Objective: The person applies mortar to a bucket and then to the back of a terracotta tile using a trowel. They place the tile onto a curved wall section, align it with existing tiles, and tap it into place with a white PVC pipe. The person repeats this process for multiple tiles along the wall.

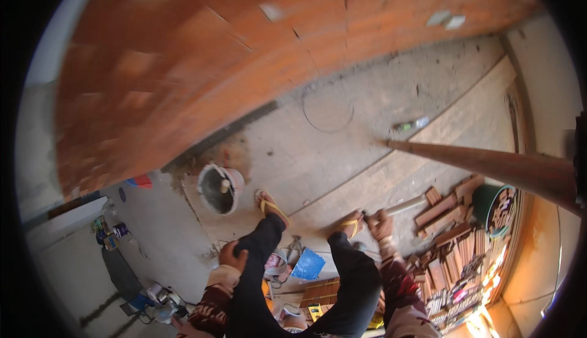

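We mark the left hand (pixel 233 257) loosely cupped on the black-trousered left leg (pixel 254 246), likely bracing; right hand (pixel 380 223) curls beside the pale straight rod (pixel 406 206), grip we can't tell. Round whitish-grey bucket (pixel 235 181) ahead of the left hand, probably for easy reach. Grey concrete floor (pixel 306 173) ahead gives us room up to the orange brick wall (pixel 244 63); reddish brick pieces (pixel 451 261) crowd right of the right hand.

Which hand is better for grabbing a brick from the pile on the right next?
Probably the right hand: it is low, beside the right foot and nearer the bricks. Whether it already grips something is unclear. The left hand rests on the left leg, farther away.
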Demonstrator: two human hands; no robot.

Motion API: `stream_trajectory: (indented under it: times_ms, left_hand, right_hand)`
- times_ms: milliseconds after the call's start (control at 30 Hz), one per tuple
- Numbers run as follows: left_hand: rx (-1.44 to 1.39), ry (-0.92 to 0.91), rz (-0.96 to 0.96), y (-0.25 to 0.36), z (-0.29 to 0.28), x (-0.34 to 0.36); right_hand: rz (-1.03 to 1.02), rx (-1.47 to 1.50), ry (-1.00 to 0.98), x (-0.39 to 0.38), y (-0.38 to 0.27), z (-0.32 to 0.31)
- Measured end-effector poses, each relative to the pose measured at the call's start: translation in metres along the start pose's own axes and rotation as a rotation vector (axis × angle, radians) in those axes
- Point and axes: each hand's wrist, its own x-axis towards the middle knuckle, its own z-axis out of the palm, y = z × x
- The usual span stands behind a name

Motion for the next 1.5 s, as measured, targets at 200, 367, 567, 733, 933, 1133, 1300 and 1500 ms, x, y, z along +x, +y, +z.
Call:
stream_trajectory:
  times_ms: [200,367,567,733,933,1133,1300,1500]
  left_hand:
    - [-0.775,-0.294,-0.121,0.132,-0.049,-0.026]
    - [-1.586,-0.890,-0.697,0.252,-0.186,-0.051]
    - [-1.475,-0.347,-0.498,0.271,-0.221,-0.023]
    - [-1.403,-0.082,-0.579,0.285,-0.254,0.059]
    - [-0.834,-0.616,-0.140,0.280,-0.349,0.147]
    - [0.044,0.500,1.032,0.265,-0.473,0.218]
    - [0.309,0.557,1.173,0.282,-0.506,0.238]
    - [0.393,0.625,1.295,0.283,-0.489,0.259]
  right_hand:
    - [0.205,0.792,-0.486,-0.027,-0.277,-0.054]
    - [0.546,1.546,-0.986,-0.040,-0.437,-0.111]
    - [0.655,1.356,-0.720,0.002,-0.556,-0.180]
    - [0.509,1.276,-0.264,0.010,-0.583,-0.156]
    - [0.453,0.720,0.198,0.052,-0.640,-0.091]
    - [0.606,1.018,0.529,0.103,-0.659,-0.080]
    - [0.601,1.075,0.543,0.132,-0.674,-0.067]
    - [0.639,1.051,0.609,0.139,-0.685,-0.057]
